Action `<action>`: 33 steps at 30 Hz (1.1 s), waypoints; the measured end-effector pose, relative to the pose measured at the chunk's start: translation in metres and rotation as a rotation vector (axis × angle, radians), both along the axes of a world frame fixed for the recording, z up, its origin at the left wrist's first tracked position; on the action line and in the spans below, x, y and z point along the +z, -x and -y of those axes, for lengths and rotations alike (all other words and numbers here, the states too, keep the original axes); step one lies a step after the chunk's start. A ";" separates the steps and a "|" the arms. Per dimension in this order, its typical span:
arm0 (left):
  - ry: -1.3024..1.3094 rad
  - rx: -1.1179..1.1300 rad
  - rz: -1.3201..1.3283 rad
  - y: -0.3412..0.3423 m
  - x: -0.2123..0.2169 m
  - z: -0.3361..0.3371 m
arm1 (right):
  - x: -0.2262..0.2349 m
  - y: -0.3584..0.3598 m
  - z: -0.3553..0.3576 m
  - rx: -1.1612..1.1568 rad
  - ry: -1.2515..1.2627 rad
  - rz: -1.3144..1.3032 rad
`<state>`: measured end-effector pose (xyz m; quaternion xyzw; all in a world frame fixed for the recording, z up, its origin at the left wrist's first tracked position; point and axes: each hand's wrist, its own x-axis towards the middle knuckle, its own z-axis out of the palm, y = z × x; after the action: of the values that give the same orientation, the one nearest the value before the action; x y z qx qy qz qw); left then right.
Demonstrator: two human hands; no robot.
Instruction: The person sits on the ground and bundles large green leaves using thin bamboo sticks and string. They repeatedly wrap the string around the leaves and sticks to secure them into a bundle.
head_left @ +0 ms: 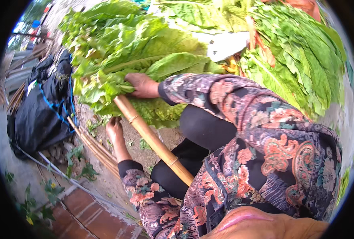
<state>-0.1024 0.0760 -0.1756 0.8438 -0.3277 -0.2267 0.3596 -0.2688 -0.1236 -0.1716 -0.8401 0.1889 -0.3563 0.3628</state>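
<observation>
A pile of broad green leaves [141, 47] fills the upper left, its stalk ends toward me. My right hand [142, 85] reaches across and is closed on the stalk ends of leaves at the pile's near side; its fingertips are partly hidden by them. A jointed bamboo pole [151, 137] slants from the leaves down to my body, its far end just below my right hand. To the left of the pole, low over the ground, my left hand [114, 128] has its fingers curled together. Whatever it may hold is too small to make out.
More leaves [292, 63] lie in a heap at the right, beside a white sheet [224, 44]. At the left are a black bag [39, 111] with blue cord and several thin sticks [91, 141]. Brick paving [85, 211] and leafy plants [51, 191] are at the lower left.
</observation>
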 end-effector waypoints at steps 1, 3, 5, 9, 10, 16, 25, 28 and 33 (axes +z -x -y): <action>-0.008 0.054 -0.116 0.005 0.017 -0.004 | -0.010 -0.013 0.005 0.052 -0.053 0.048; 0.090 0.118 -0.330 0.003 0.045 -0.030 | -0.012 -0.034 -0.002 0.041 -0.085 0.135; 0.065 0.149 -0.410 0.034 0.072 -0.043 | -0.013 -0.018 -0.009 0.103 -0.100 0.063; 0.200 0.273 -0.398 0.128 0.107 -0.065 | -0.001 0.091 -0.007 0.220 0.291 0.071; 0.207 0.240 -0.248 0.150 0.118 -0.063 | -0.004 0.134 0.006 0.101 0.351 0.078; 0.399 0.090 -0.076 0.204 0.123 0.005 | -0.071 0.437 0.088 -0.963 -0.021 -1.162; 0.159 -0.108 0.148 0.200 0.104 0.020 | -0.033 0.543 0.098 -1.084 -0.615 -0.510; 0.124 -0.097 0.184 0.195 0.104 0.016 | 0.051 0.523 0.119 -0.789 -0.942 -0.113; 0.068 -0.073 0.193 0.193 0.101 0.018 | -0.034 0.519 0.143 -0.848 0.008 -1.214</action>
<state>-0.2958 0.0578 -0.0751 0.8364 -0.3988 -0.1462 0.3464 -0.7882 -0.2664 -0.2053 -0.7456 0.6632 0.0606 0.0230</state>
